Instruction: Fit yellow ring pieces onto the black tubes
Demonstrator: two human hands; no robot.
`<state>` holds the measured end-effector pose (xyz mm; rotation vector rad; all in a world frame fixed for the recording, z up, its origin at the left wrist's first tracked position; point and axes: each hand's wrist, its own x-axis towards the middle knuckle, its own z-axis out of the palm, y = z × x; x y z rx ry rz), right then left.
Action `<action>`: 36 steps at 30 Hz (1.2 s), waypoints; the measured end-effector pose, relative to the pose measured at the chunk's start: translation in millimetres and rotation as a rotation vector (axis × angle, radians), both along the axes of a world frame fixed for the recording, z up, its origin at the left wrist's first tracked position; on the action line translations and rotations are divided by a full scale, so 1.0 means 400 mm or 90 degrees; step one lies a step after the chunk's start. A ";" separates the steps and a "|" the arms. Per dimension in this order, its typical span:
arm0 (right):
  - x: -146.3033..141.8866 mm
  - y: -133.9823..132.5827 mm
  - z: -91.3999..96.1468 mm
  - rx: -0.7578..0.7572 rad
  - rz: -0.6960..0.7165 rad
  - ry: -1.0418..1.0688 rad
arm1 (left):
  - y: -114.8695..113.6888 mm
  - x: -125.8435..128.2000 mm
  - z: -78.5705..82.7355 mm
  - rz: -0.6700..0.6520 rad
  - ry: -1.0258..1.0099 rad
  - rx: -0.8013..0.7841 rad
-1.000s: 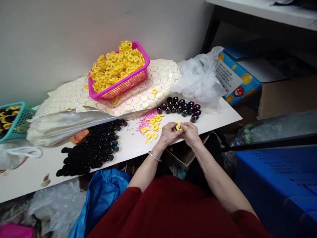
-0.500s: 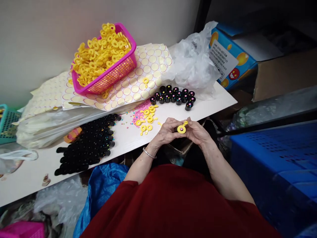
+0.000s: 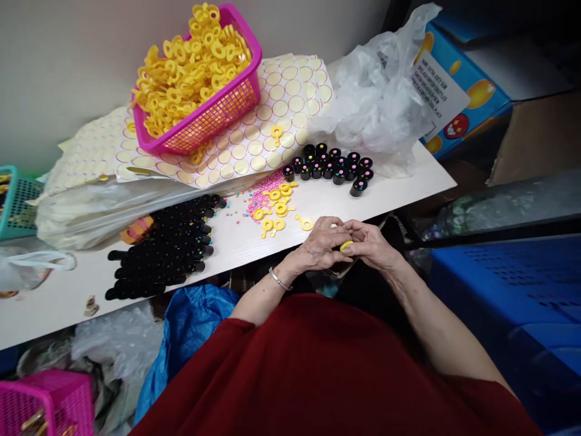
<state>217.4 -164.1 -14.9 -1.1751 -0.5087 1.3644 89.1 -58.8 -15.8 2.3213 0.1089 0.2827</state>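
Observation:
My left hand (image 3: pixel 318 247) and my right hand (image 3: pixel 373 245) meet at the table's near edge, fingers curled together around a small yellow ring piece (image 3: pixel 345 245), mostly hidden between them. Just beyond them lie loose yellow rings (image 3: pixel 275 209) beside a scatter of pink beads (image 3: pixel 263 194). A cluster of black caps with coloured dots (image 3: pixel 331 166) stands farther back. A pile of black pieces (image 3: pixel 170 248) lies to the left.
A pink basket (image 3: pixel 213 118) heaped with yellow rings rests on sheets of round stickers (image 3: pixel 281 121) by the wall. Clear plastic bags (image 3: pixel 376 103), a blue carton (image 3: pixel 458 103), a teal basket (image 3: pixel 18 200) and a blue crate (image 3: pixel 508 315) surround the white table (image 3: pixel 408 181).
The yellow ring was face-up and plain between my fingers; now my hands have closed over it, showing only its edge. The view has shifted slightly.

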 end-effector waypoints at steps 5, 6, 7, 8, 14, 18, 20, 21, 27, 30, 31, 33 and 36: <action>-0.031 -0.016 -0.037 -0.009 -0.003 0.055 | -0.006 -0.020 -0.027 0.006 0.001 0.032; -0.031 -0.020 -0.040 -0.020 0.036 0.064 | -0.011 -0.024 -0.027 -0.007 0.005 0.047; -0.030 -0.025 -0.043 -0.030 0.077 0.069 | -0.018 -0.027 -0.027 -0.023 0.010 0.063; -0.028 -0.030 -0.047 -0.037 0.105 0.070 | -0.026 -0.029 -0.026 -0.037 0.015 0.077; -0.019 -0.038 -0.093 -0.019 0.104 -0.180 | -0.039 -0.038 -0.022 -0.030 -0.013 0.127; -0.030 -0.017 -0.142 -0.122 0.216 -0.709 | 0.026 -0.074 -0.012 0.115 -0.069 0.178; -0.036 -0.008 -0.152 -0.156 0.288 -0.878 | 0.064 -0.092 -0.004 0.228 -0.025 0.217; -0.036 -0.006 -0.150 -0.155 0.305 -0.918 | 0.079 -0.097 0.001 0.264 0.008 0.233; 0.025 0.010 -0.061 -0.069 0.144 -0.744 | 0.092 -0.074 0.008 0.321 0.016 0.211; 0.081 0.058 -0.027 -0.106 -0.176 -0.760 | 0.077 -0.057 -0.006 0.420 -0.020 0.158; 0.097 0.079 -0.024 -0.122 -0.264 -0.797 | 0.073 -0.055 -0.010 0.456 -0.024 0.150; 0.121 0.121 -0.028 -0.122 -0.330 -0.855 | 0.067 -0.058 -0.013 0.496 -0.017 0.151; 0.122 0.162 -0.044 -0.112 -0.305 -0.916 | 0.063 -0.073 -0.003 0.457 0.044 0.182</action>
